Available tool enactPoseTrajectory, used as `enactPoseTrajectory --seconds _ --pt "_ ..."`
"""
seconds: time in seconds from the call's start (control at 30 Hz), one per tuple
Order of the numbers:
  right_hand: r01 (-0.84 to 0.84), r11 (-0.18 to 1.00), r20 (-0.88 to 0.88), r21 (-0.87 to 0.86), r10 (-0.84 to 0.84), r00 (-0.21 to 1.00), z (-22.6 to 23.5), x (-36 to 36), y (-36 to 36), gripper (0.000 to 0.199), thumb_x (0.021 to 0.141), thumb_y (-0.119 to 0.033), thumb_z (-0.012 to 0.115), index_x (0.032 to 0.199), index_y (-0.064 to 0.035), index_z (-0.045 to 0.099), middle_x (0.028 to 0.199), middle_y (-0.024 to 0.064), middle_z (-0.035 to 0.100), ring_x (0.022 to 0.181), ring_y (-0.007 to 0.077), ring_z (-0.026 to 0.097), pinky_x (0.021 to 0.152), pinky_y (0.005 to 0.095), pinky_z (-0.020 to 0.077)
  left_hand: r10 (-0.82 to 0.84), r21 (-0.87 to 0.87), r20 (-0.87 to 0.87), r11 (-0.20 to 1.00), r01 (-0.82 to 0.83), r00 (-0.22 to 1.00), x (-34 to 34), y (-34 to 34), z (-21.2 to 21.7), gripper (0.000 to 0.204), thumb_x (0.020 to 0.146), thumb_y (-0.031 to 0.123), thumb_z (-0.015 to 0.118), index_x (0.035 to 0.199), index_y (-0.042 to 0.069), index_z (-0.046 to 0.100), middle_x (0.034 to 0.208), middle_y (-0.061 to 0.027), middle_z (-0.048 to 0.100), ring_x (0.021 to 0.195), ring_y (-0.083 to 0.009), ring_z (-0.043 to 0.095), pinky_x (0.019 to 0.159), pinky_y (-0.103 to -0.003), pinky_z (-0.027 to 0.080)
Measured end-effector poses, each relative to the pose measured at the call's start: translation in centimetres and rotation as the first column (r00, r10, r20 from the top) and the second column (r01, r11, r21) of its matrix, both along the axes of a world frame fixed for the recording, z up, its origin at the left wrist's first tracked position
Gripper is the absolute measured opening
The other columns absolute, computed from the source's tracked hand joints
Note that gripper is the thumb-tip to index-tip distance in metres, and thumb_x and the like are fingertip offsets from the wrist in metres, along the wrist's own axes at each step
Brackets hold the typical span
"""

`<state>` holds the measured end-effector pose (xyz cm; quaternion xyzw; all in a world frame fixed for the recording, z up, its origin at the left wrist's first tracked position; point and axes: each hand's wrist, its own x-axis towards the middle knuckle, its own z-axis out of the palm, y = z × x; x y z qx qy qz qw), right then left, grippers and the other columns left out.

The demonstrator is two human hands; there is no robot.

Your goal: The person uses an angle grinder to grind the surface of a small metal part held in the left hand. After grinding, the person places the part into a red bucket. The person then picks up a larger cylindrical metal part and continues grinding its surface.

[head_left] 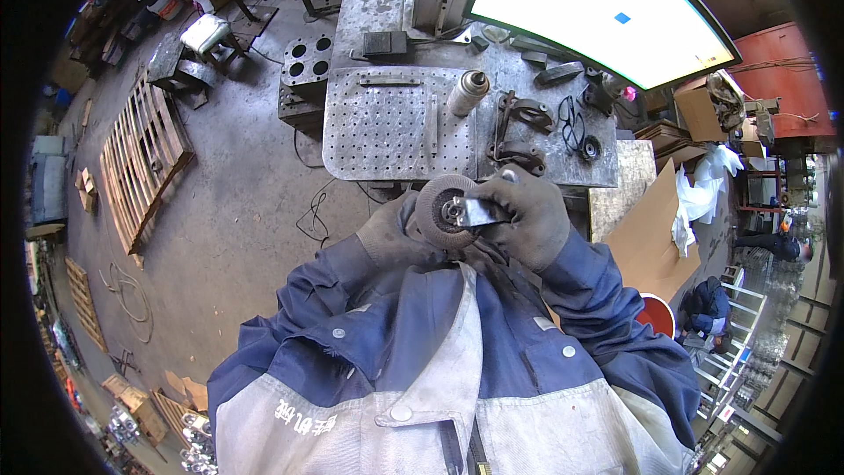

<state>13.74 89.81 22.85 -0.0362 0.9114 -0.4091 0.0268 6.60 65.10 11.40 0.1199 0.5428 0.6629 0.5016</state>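
Observation:
Close to my chest I hold an angle grinder, mostly hidden behind its round grey abrasive disc (431, 215), which faces up. My left hand (396, 230), in a dark grey work glove, is closed around the disc's left side and the tool behind it. In my gloved right hand (538, 218), the fingers pinch a short flat metal wrench (477, 212). Its end lies over the disc's centre, at the nut. Just beyond the hands is the front edge of a perforated metal worktable (378, 127).
A spray can (469, 92) stands on the worktable, with dark curved metal parts (527, 114) and a coiled black cord (573, 127) to its right. A large bright screen (607, 13) overhangs the back right. Wooden pallets (145, 163) lie left; cardboard (651, 220) lies right.

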Motion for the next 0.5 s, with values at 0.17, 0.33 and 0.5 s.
enactPoseTrajectory --seconds 0.17,0.33,0.5 --pt "-0.098 0.986 0.023 0.134 0.096 0.995 0.4 -0.3 -0.3 0.041 0.074 -0.016 0.088 0.114 -0.0148 0.077 0.099 0.0131 0.070 0.089 0.0354 0.072 0.079 0.0449 0.0569 -0.045 -0.026 0.086 0.999 0.048 0.995 -0.1 0.0 -0.2 0.091 0.069 0.008 0.099 0.145 0.001 0.051 0.137 -0.0082 0.068 0.125 -0.0167 0.065 0.111 -0.036 0.053" --pt "-0.122 0.968 0.097 0.221 0.102 0.990 0.3 -0.5 -0.6 0.034 0.079 -0.029 0.084 0.111 -0.0179 0.077 0.101 0.0130 0.071 0.094 0.0380 0.074 0.081 0.0494 0.0581 -0.046 -0.078 -0.038 0.996 0.043 0.998 0.2 0.0 -0.7 0.094 0.074 0.014 0.102 0.153 0.004 0.052 0.130 -0.0060 0.073 0.110 -0.0141 0.070 0.091 -0.032 0.061" --pt "-0.103 0.965 0.044 0.241 0.095 0.995 -0.6 -0.6 -0.9 0.034 0.077 -0.020 0.086 0.110 -0.0145 0.078 0.095 0.0133 0.071 0.090 0.0374 0.073 0.078 0.0479 0.0571 -0.016 -0.033 0.002 0.999 0.016 1.000 0.4 -0.2 -0.5 0.091 0.068 0.011 0.101 0.144 0.000 0.052 0.134 -0.0079 0.068 0.122 -0.0170 0.065 0.108 -0.037 0.055"
